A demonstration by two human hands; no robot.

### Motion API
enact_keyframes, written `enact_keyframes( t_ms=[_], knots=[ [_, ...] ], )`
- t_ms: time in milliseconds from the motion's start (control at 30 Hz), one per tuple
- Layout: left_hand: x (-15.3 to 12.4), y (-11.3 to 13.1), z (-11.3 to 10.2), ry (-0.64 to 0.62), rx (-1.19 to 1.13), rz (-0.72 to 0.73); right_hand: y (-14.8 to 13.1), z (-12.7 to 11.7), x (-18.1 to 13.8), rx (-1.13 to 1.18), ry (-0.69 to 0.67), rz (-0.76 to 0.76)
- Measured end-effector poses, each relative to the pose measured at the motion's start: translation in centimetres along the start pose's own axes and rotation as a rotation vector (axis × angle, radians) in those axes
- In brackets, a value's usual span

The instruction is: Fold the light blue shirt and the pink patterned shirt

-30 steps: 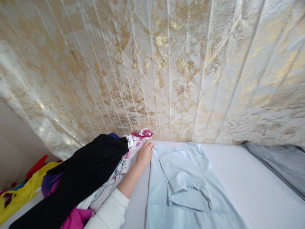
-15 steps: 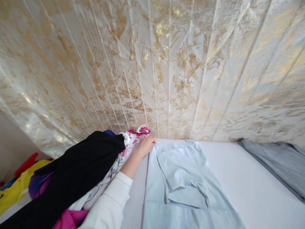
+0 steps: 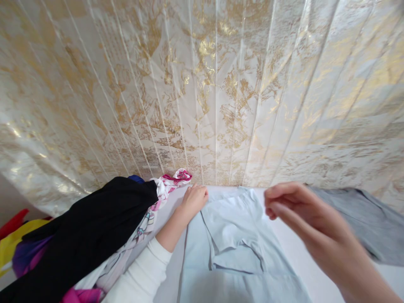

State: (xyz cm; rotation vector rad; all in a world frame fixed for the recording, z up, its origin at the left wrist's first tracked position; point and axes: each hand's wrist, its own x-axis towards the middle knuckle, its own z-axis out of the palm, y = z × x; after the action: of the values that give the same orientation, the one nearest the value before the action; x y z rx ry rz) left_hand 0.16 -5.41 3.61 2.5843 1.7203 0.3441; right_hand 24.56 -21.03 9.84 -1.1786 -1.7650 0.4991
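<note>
A pale blue shirt (image 3: pixel 233 219) lies on the white surface in front of me, one short sleeve folded over its middle. My left hand (image 3: pixel 196 198) is at the shirt's far left corner, its fingers curled down and closed on the cloth there; the fingertips are partly hidden. Over the surface to the right of the shirt, my right hand (image 3: pixel 303 210) hangs in the air, slightly blurred. Its fingers are bent and drawn together with the thumb, and no cloth shows in them.
A heap of clothes lies on the left, with a black garment (image 3: pixel 104 223) on top, a white and pink patterned one (image 3: pixel 170 181) and a yellow one (image 3: pixel 12 242). A grey folded garment (image 3: pixel 369 223) rests at the right. Behind hangs a gold-patterned curtain (image 3: pixel 202 84).
My right hand has come into view from the right, toward the shirt's far right corner. The left hand stays at the far left corner. The view has shifted slightly right.
</note>
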Motion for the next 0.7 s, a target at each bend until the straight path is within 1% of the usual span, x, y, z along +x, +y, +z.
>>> enact_keyframes(
  t_ms=[33, 100, 133, 167, 200, 267, 367, 433, 467, 567, 633, 700],
  knots=[
    [-0.2, 0.5, 0.0, -0.016, -0.004, -0.001, 0.4, 0.9, 0.9, -0.058, -0.113, 0.027],
    [-0.5, 1.1, 0.1, -0.042, -0.012, 0.001, 1.8, 3.0, 1.5, -0.245, -0.393, 0.081],
    [-0.6, 1.3, 0.0, -0.054, -0.017, 0.006, 2.6, 4.2, 1.2, -0.34, -0.484, 0.079],
    [-0.8, 1.4, -0.1, -0.068, -0.023, 0.013, 3.3, 5.2, 0.8, -0.43, -0.535, 0.064],
    [-1.0, 1.6, -0.4, -0.086, -0.031, 0.026, 4.1, 6.2, 0.2, -0.512, -0.544, 0.037],
    [-1.7, 2.0, -1.3, -0.145, -0.056, 0.077, 5.2, 7.5, -0.7, -0.645, -0.502, -0.024],
    [-3.7, 3.7, -2.7, -0.27, -0.119, 0.214, 5.9, 8.0, -1.1, -0.714, -0.42, -0.103],
    [-5.2, 5.7, -3.1, -0.324, -0.14, 0.281, 5.9, 7.7, -1.0, -0.66, -0.382, -0.12],
    [-5.9, 6.8, -3.0, -0.319, -0.122, 0.29, 5.9, 7.4, -1.0, -0.609, -0.364, -0.113],
    [-7.2, 9.8, -2.3, -0.234, 0.017, 0.265, 6.1, 6.7, -1.3, -0.442, -0.324, -0.049],
    [-7.4, 10.9, -1.8, -0.22, 0.061, 0.256, 6.6, 6.2, -1.7, -0.361, -0.301, 0.013],
    [-7.5, 11.4, -1.7, -0.247, 0.07, 0.255, 7.6, 5.7, -2.0, -0.309, -0.263, 0.081]
  ],
)
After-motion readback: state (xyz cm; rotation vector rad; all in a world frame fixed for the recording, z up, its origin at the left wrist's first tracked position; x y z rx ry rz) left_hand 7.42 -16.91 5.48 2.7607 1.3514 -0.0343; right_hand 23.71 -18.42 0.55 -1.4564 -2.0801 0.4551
